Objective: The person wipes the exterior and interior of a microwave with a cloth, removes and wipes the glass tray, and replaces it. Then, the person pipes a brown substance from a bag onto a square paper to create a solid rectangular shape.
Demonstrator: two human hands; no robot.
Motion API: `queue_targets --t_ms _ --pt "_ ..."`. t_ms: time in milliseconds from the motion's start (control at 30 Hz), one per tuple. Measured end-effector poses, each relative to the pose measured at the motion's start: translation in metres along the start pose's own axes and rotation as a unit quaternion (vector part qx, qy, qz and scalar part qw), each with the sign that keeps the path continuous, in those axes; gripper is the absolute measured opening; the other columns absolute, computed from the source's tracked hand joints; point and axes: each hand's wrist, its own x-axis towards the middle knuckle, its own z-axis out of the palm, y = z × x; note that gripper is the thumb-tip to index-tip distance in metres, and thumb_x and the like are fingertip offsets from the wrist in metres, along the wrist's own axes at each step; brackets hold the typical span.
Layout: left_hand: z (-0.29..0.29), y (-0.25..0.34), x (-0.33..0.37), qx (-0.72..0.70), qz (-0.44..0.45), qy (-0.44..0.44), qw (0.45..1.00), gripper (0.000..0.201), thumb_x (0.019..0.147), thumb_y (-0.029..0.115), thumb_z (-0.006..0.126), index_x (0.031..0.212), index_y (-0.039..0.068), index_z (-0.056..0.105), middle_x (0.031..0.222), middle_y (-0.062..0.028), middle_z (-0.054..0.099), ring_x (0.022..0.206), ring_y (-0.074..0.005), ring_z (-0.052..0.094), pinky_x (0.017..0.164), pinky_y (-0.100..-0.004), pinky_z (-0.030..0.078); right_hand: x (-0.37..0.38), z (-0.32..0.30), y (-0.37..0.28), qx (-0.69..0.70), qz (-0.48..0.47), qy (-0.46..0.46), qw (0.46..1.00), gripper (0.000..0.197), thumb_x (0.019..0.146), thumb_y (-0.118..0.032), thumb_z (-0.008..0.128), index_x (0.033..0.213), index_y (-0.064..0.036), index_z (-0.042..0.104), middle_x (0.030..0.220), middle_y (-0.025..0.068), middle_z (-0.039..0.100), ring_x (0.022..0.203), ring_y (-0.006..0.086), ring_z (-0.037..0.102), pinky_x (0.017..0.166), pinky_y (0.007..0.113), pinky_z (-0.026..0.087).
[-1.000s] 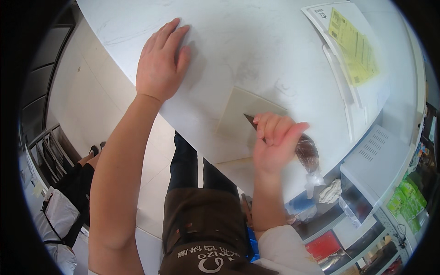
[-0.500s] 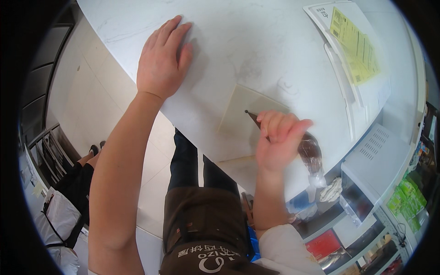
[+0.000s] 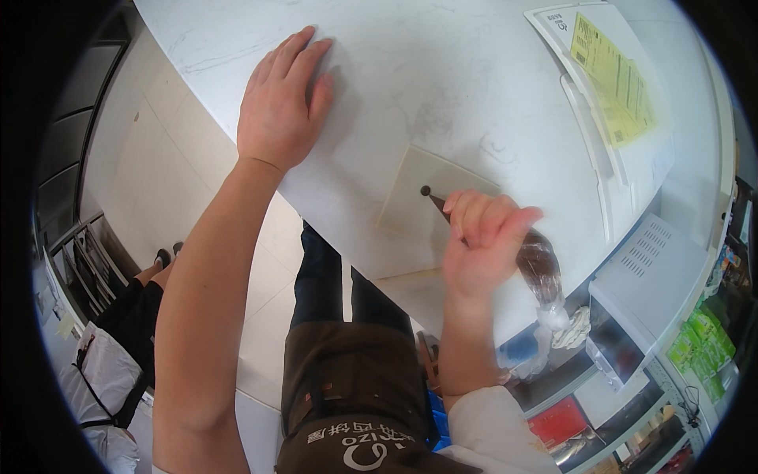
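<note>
My right hand (image 3: 489, 241) is wrapped round a piping bag (image 3: 540, 267) filled with something dark brown, its twisted clear end trailing toward the table edge. The bag's narrow tip points left and touches a small round dark blob (image 3: 425, 190). That blob sits on a square cream-coloured sheet (image 3: 403, 217) lying on the white marbled table (image 3: 395, 71). Farther to the left, my left hand (image 3: 280, 103) rests palm down on the tabletop, fingers stretched out and holding nothing.
A white box (image 3: 557, 35) with a yellow printed slip (image 3: 608, 83) stands at the far right. Beside the table on the right are a white appliance (image 3: 647, 257) and shelves with a red packet (image 3: 557, 423) and green packages (image 3: 703, 344). Another person's legs (image 3: 142, 316) show at left.
The dark blob at the bag's tip has grown larger and rounder. My right hand has shifted only very slightly; my left hand stays in place.
</note>
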Motion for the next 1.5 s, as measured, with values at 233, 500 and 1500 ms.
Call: queue_targets --t_ms 233,500,1500 --pt "0.0 0.0 0.0 0.008 0.015 0.023 1.0 0.037 0.096 0.021 0.06 0.132 0.012 0.062 0.146 -0.0083 0.056 0.132 -0.0322 0.053 0.111 -0.0426 0.044 -0.006 -0.003 -0.001 -0.001 0.012 -0.036 0.999 0.059 0.112 -0.052 0.023 0.066 -0.015 0.029 0.054 -0.0012 0.026 0.051 0.0181 0.031 0.07 0.039 0.041" --pt "0.003 -0.004 0.001 0.005 0.02 0.022 1.0 0.038 0.096 0.021 0.06 0.133 0.012 0.062 0.147 -0.0087 0.056 0.132 -0.0329 0.053 0.111 -0.0429 0.044 -0.012 -0.006 0.001 -0.002 0.034 -0.054 0.998 0.059 0.112 -0.052 0.023 0.066 -0.0145 0.03 0.054 -0.0006 0.027 0.052 0.0183 0.032 0.07 0.038 0.04" --pt "0.002 -0.015 0.0 0.007 0.014 0.002 1.0 0.04 0.1 0.021 0.053 0.138 0.013 0.059 0.153 -0.0068 0.051 0.136 -0.0323 0.05 0.114 -0.0415 0.04 -0.006 -0.008 -0.017 0.085 0.079 0.03 0.993 0.059 0.112 -0.051 0.027 0.068 -0.0134 0.034 0.06 0.0001 0.034 0.06 0.0198 0.037 0.079 0.04 0.041"
